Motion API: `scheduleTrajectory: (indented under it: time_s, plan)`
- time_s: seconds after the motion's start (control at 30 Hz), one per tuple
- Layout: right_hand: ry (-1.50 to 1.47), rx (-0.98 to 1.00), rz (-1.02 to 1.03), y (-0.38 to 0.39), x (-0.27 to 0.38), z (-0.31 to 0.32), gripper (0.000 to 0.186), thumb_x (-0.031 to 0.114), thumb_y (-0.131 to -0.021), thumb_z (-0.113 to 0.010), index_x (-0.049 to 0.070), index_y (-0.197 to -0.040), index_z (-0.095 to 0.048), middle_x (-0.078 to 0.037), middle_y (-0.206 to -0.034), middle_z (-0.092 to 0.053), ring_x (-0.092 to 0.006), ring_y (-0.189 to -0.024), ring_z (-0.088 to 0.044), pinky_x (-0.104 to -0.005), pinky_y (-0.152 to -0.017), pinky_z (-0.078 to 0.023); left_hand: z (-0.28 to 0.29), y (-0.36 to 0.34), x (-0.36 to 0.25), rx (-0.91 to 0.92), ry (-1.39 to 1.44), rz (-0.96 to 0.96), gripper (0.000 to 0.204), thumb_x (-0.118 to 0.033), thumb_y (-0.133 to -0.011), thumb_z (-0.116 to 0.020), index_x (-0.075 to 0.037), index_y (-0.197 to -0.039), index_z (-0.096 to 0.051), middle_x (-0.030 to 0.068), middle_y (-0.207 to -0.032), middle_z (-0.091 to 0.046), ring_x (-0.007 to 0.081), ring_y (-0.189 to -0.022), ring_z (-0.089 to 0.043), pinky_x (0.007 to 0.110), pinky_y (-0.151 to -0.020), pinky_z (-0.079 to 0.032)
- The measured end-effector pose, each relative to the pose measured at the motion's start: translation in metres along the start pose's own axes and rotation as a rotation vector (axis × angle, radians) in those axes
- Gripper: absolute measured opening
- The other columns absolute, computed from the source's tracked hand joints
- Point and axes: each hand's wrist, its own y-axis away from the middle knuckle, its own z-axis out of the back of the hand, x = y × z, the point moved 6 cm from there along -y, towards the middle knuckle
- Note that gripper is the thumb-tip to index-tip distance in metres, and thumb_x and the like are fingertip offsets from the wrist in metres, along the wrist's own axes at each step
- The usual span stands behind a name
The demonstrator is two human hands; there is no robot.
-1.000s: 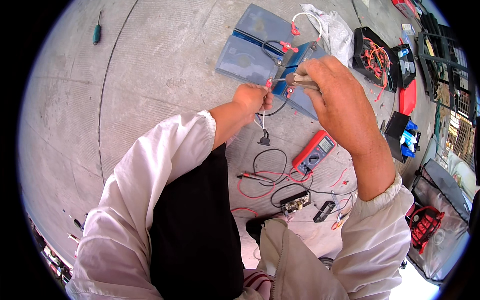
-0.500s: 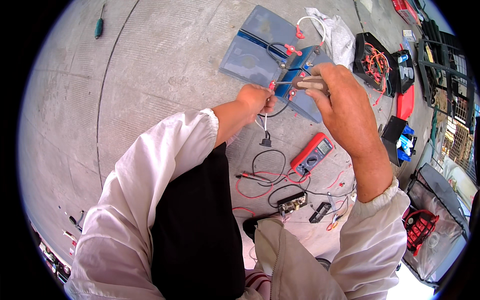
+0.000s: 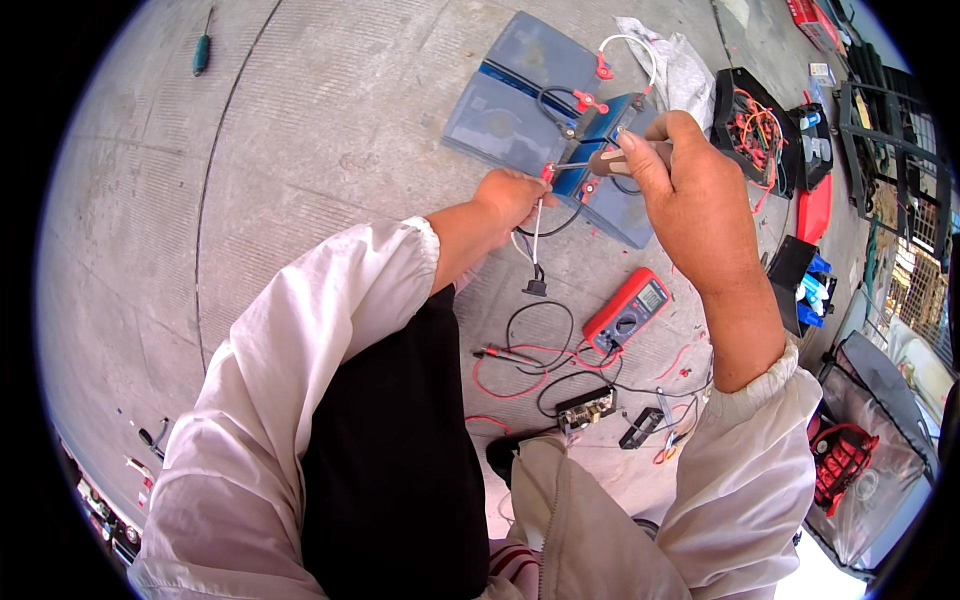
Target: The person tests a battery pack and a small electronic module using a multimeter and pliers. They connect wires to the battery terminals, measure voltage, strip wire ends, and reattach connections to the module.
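Observation:
Several blue-grey batteries [image 3: 495, 120] lie on the ground ahead of me. My right hand [image 3: 702, 215] is closed round the brown and beige handle of a screwdriver [image 3: 612, 162]. The shaft runs left, its tip at a red terminal piece [image 3: 549, 172] by the batteries' edge. My left hand [image 3: 510, 202] pinches at that terminal piece, from which a white cable [image 3: 539, 225] hangs down to a black connector [image 3: 536, 286]; its fingertips are partly hidden. Red terminal covers [image 3: 586, 101] and a black cable [image 3: 548, 98] sit on the batteries.
A red multimeter [image 3: 626, 311] with tangled leads lies nearer me, beside an opened circuit module [image 3: 587, 409]. At the right are a black case of wires [image 3: 752, 130], a black box with blue items [image 3: 800, 285] and a grey bag [image 3: 875, 420]. A green screwdriver [image 3: 202, 54] lies far left.
My right hand has turned on the screwdriver handle, its thumb now higher and the wrist rolled. My left hand keeps its place at the red terminal piece.

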Motion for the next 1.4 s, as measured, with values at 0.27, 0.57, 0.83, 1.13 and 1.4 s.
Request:
scheduleTrajectory:
  time_s: [0.27,0.57,0.83,1.13,1.4]
  plan:
    - [0.119,-0.047,0.029,0.0,0.003,-0.008,0.02,0.013,-0.086,-0.061,0.0,-0.096,-0.05,-0.019,-0.074,-0.062,-0.0405,-0.073,-0.063,-0.0472,-0.065,-0.049,0.004,-0.003,0.002,0.017,-0.053,0.018,0.017,-0.017,-0.094,-0.057,-0.003,-0.095,-0.067,0.0052,-0.09,-0.07,0.01,-0.067,-0.051,0.027,-0.06,-0.044]
    - [0.17,0.047,-0.111,-0.008,-0.015,-0.008,0.019,0.016,-0.093,-0.057,-0.001,-0.1,-0.052,-0.018,-0.083,-0.065,-0.0311,-0.076,-0.064,-0.0377,-0.069,-0.049,0.002,-0.017,0.006,0.023,-0.132,0.036,0.017,-0.019,-0.094,-0.057,-0.005,-0.095,-0.066,0.0028,-0.09,-0.07,0.0095,-0.072,-0.056,0.026,-0.067,-0.048]
    - [0.193,-0.061,0.102,-0.007,-0.017,-0.007,0.025,0.022,-0.091,-0.061,0.0,-0.097,-0.052,-0.019,-0.076,-0.065,-0.0374,-0.072,-0.064,-0.0423,-0.063,-0.05,0.002,-0.021,0.008,0.008,-0.149,0.058,0.016,-0.02,-0.092,-0.062,-0.006,-0.095,-0.065,0.0016,-0.085,-0.066,0.01,-0.073,-0.057,0.027,-0.068,-0.049]
    - [0.177,-0.115,0.139,-0.001,0.004,-0.007,0.031,0.029,-0.089,-0.064,0.0,-0.091,-0.054,-0.017,-0.069,-0.064,-0.0382,-0.068,-0.064,-0.0455,-0.061,-0.051,0.01,-0.014,0.005,0.038,-0.147,0.071,0.015,-0.021,-0.092,-0.062,-0.006,-0.096,-0.065,0.0019,-0.087,-0.066,0.0102,-0.072,-0.057,0.027,-0.067,-0.049]
    - [0.092,-0.174,0.261,0.008,0.012,-0.009,0.03,0.029,-0.093,-0.06,0.0,-0.102,-0.057,-0.017,-0.073,-0.066,-0.0333,-0.067,-0.066,-0.0388,-0.063,-0.051,0.018,-0.014,0.006,0.048,-0.14,0.081,0.016,-0.022,-0.092,-0.062,-0.007,-0.096,-0.065,0.0015,-0.087,-0.066,0.0098,-0.072,-0.057,0.027,-0.067,-0.049]
